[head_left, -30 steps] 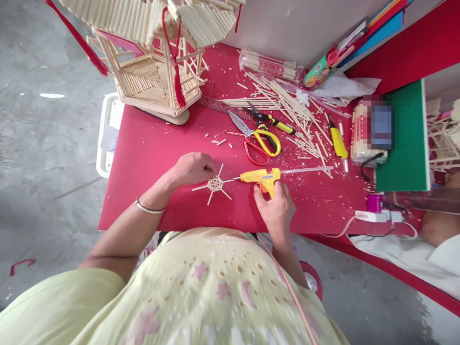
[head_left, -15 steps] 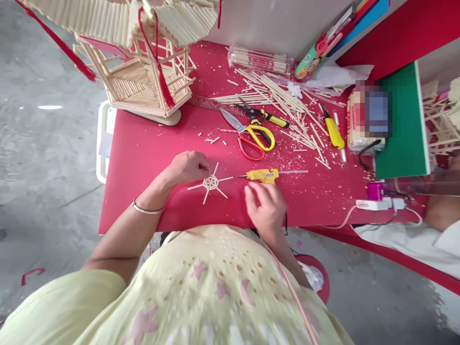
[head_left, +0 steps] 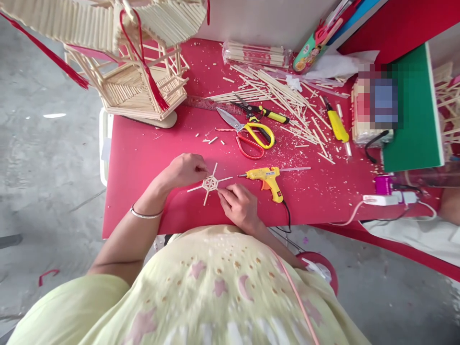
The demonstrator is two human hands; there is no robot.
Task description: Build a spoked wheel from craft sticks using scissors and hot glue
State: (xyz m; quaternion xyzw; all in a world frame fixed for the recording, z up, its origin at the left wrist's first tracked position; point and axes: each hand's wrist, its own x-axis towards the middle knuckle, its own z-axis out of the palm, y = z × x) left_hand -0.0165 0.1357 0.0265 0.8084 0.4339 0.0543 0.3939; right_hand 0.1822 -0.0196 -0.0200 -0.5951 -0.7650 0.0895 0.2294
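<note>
A small star-shaped frame of thin wooden sticks [head_left: 210, 183], with spokes around a hexagonal middle, lies on the red tabletop in front of me. My left hand [head_left: 186, 170] is closed in a pinch at its upper-left side, where a spoke seems hidden under the fingers. From the lower right, my right hand [head_left: 240, 205] pinches another spoke between thumb and fingers. Just right of that hand rests a yellow hot glue gun [head_left: 264, 178], its nozzle pointing left and a clear glue stick out of its back.
Scissors [head_left: 247, 133], pliers-like cutters [head_left: 264, 112], a yellow utility knife [head_left: 337, 124] and loose sticks [head_left: 280, 96] lie behind. A stick-built pavilion model [head_left: 136, 88] stands back left. A power strip [head_left: 383, 199] sits at right; another person's arm shows at the far right.
My right hand has moved left from beside the glue gun and now pinches the stick frame. The left hand keeps its place at the frame. The view has shifted slightly.
</note>
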